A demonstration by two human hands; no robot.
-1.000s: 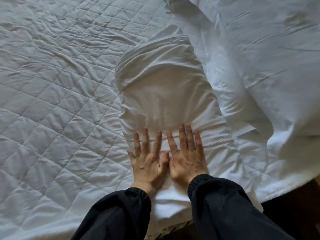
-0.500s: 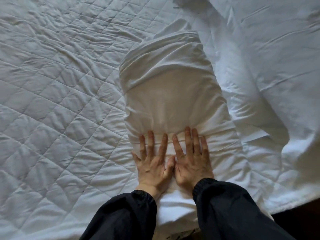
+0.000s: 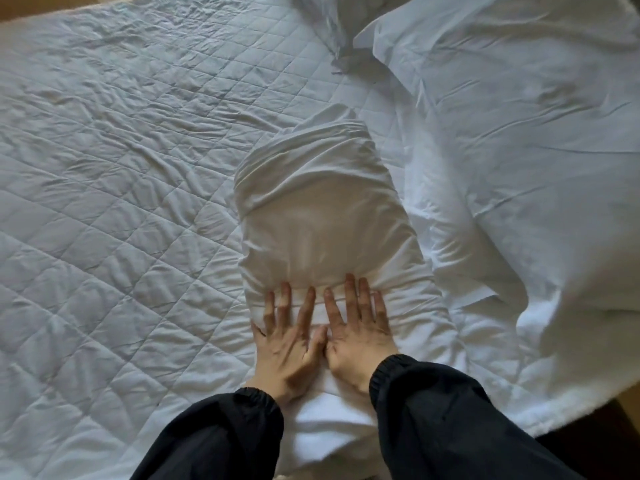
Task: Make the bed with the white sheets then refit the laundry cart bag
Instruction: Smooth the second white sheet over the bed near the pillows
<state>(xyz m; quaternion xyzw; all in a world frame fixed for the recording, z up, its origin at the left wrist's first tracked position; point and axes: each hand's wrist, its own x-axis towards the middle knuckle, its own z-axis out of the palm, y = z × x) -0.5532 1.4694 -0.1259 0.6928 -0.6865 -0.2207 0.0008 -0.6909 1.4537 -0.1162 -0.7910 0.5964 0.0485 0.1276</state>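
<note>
On my feed both hands lie flat on the sheet; the left hand and the right hand sit side by side, thumbs meeting, fingers straight and spread, pressing down and gripping nothing. The sheet is a long folded white bundle lying on the bed; its near end sits at the bed's edge between the left sleeve and the right sleeve, both black; its far end is rounded and points away from the camera. The hands press on its near part; the cloth bunches into small creases just ahead of the fingertips. Under it and off to the left I see the quilted pad, wrinkled and stitched in diamonds; to the right a loose sheet lies rumpled over the bed, touching the bundle's right side. More crumpled white cloth sits at the top of the view; I cannot tell what it is.
</note>
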